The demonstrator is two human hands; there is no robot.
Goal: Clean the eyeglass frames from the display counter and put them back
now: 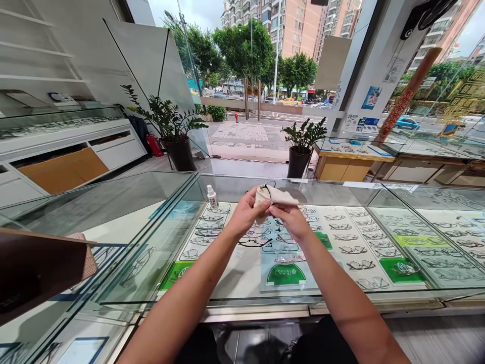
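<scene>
Above the glass display counter, both my hands are closed around a pale beige cloth (283, 196). A pair of eyeglasses is wrapped in it; a thin dark part of the eyeglasses (266, 188) sticks out at the top, while the lenses are covered. My left hand (248, 210) grips the eyeglasses and cloth from the left, thumb pressed on the fabric. My right hand (291, 218) pinches the cloth's lower edge from the right; whether it also touches the eyeglasses is hidden. A small white bottle (212, 197) stands upright on the glass, left of my hands.
Rows of eyeglasses (352, 249) lie inside the glass counter (242, 302), below my hands. A dark brown box-like object (38, 273) juts in at the left. Potted plants (180, 151) stand beyond the counter, near the shop's glass front. White paper strips (358, 185) lie along the far edge.
</scene>
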